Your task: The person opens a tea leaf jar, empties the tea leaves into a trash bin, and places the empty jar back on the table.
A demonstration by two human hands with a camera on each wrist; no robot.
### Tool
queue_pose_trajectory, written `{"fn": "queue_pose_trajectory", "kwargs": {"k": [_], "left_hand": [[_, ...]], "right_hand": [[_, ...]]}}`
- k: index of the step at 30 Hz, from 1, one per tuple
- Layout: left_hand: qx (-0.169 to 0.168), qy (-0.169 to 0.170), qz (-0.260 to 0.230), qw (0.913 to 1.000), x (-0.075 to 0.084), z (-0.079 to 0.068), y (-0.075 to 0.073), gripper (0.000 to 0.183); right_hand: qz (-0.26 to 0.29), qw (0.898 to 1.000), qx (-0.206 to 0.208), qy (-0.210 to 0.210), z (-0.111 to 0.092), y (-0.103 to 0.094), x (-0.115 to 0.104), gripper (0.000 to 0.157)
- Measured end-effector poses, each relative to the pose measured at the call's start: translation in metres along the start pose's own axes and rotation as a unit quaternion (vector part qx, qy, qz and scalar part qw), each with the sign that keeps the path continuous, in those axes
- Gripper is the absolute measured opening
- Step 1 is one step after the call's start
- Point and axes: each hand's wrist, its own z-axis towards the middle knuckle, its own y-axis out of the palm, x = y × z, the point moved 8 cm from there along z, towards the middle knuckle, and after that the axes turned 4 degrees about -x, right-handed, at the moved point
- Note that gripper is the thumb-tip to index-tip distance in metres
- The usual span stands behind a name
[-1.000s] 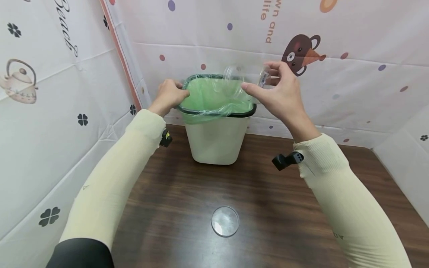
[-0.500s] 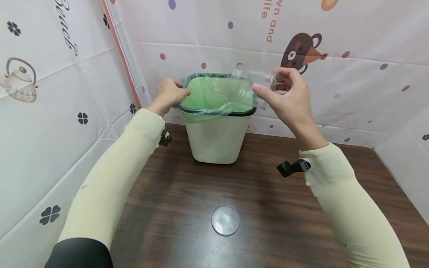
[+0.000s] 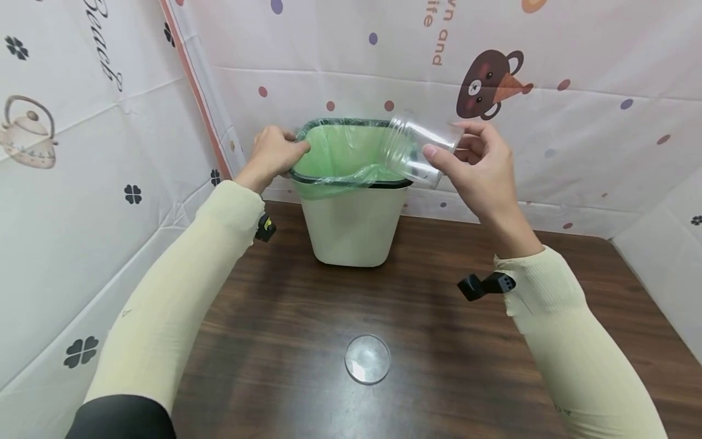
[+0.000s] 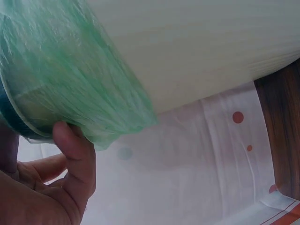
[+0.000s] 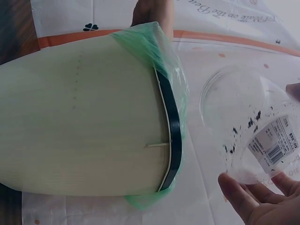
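A cream-coloured waste bin (image 3: 353, 228) with a dark rim stands at the back of the table, lined with a green plastic bag (image 3: 342, 143). My left hand (image 3: 274, 152) grips the left side of the bin's rim, thumb over the bag. In my right hand (image 3: 479, 167) is a clear jar (image 3: 419, 143), tipped on its side above the bin's right rim with its mouth toward the bin. The right wrist view shows dark specks inside the jar and a white barcode label (image 5: 273, 143). A round clear lid (image 3: 367, 360) lies on the table in front.
The dark wood-grain table (image 3: 263, 341) reaches back to a printed cloth (image 3: 576, 140) hung behind the bin. Another printed cloth (image 3: 82, 244) closes off the left side.
My right hand has moved to the right and slightly down, taking the jar from over the bin's opening to its right edge. My left hand keeps its place on the rim.
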Motion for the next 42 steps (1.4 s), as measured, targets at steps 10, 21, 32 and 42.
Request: {"fn": "queue_pose_trajectory", "kwargs": {"k": [10, 21, 32, 42], "left_hand": [[0.013, -0.001, 0.002, 0.9999, 0.000, -0.004, -0.002, 0.063], [0.009, 0.001, -0.003, 1.0000, -0.002, -0.010, -0.002, 0.064], [0.008, 0.005, 0.001, 1.0000, -0.001, -0.013, -0.001, 0.064], [0.012, 0.020, -0.002, 0.9997, -0.001, -0.018, 0.002, 0.060]], "right_hand": [[0.031, 0.999, -0.032, 0.013, -0.006, 0.000, 0.004, 0.048], [0.046, 0.997, -0.058, 0.025, -0.012, -0.001, 0.007, 0.048], [-0.029, 0.991, -0.106, 0.073, -0.025, -0.004, 0.013, 0.055], [-0.010, 0.990, -0.131, 0.053, -0.039, -0.009, 0.019, 0.048]]}}
